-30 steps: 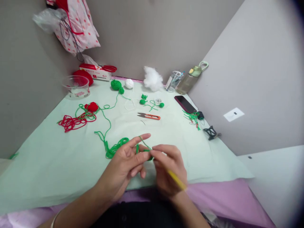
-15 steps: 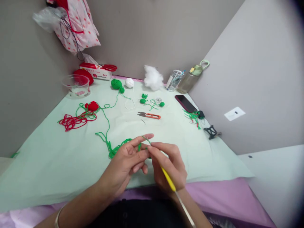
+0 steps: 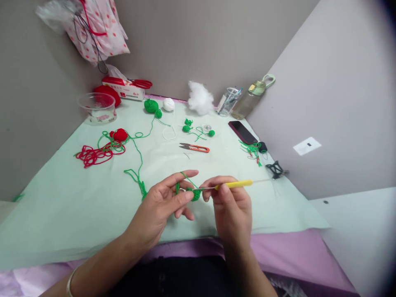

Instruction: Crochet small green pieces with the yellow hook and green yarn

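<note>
My left hand (image 3: 168, 198) pinches a small green crocheted piece (image 3: 196, 194) between thumb and finger, and green yarn runs over its raised index finger. My right hand (image 3: 232, 202) is closed on a crochet hook with a yellow handle (image 3: 238, 184), which lies nearly level. The hook's thin metal tip meets the top of the green piece. Loose green yarn (image 3: 136, 179) trails across the cloth to the left of my left hand. Beyond the hands, orange thread snips (image 3: 199, 149) rest on the pale green cloth (image 3: 163, 159).
Red yarn (image 3: 94, 156), a clear tub (image 3: 102, 114) and a tissue box (image 3: 131, 91) are at left. Behind lie green yarn (image 3: 151, 106), a white ball (image 3: 168, 104) and stuffing (image 3: 200, 99). A phone (image 3: 243, 132) and bottle (image 3: 249, 101) stand right.
My right hand has turned and shifted right, swinging the hook from steeply slanted to nearly level. More of the green piece now shows between the hands.
</note>
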The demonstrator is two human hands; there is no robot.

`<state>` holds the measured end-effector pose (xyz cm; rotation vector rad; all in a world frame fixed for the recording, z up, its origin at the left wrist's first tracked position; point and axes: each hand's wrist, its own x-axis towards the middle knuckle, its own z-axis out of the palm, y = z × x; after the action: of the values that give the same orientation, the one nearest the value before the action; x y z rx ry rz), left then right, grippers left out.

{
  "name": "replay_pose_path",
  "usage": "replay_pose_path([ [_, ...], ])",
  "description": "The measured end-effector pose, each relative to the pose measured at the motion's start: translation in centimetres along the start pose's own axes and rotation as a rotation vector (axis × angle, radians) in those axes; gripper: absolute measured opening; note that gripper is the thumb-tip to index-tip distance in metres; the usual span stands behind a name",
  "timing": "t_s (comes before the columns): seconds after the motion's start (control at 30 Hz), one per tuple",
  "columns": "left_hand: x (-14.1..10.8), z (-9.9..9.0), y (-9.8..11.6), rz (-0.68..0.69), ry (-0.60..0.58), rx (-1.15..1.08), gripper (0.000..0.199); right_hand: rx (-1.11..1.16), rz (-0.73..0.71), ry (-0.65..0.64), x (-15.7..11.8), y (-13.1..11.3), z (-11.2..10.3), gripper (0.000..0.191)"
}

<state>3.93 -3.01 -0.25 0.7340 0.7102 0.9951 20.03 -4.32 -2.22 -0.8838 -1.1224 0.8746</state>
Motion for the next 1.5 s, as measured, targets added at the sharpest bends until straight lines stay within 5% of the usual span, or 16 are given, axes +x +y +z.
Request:
replay_pose_path([
  [0.27,-0.3,-0.7,-0.2,0.050,0.072,0.216,0.034,-0.222,-0.128,-0.081,-0.7,-1.0,-0.5,0.021],
  [0.47,-0.5,0.3,-0.5,0.191,0.200,0.282,0.034,-0.648,-0.580,-0.192,-1.7,-0.1,-0.2,0.033],
  [0.57,-0.3,0.4,-0.5,0.091,0.139,0.121,0.048,-0.796,-0.719,-0.115,-2.1,1.1,0.1,0.039],
  [0.7,0.1,-0.3,0.1,-0.135,0.011,-0.144,0.041,-0.524,-0.510,-0.049,-1.7,0.9,-0.1,0.030],
  [0.87,0.1,-0.3,0.4,-0.082,-0.014,-0.145,0.037,-0.170,-0.219,-0.054,-0.5,0.0,-0.1,0.019],
  [1.07,0.1,0.2,-0.7,0.015,0.020,-0.069,0.044,-0.493,-0.429,-0.100,-1.3,0.4,0.1,0.029],
  [1.2,0.4,0.0,-0.5,-0.124,0.004,-0.173,0.040,-0.679,-0.611,-0.110,-1.6,0.5,-0.6,0.035],
  [1.4,0.3,-0.2,0.1,-0.120,-0.012,-0.193,0.028,-0.100,-0.191,0.004,-0.7,0.2,-0.8,0.022],
  [1.5,0.1,0.0,-0.4,-0.043,-0.028,-0.088,0.032,-0.075,-0.100,-0.054,-0.7,0.3,-0.6,0.018],
])
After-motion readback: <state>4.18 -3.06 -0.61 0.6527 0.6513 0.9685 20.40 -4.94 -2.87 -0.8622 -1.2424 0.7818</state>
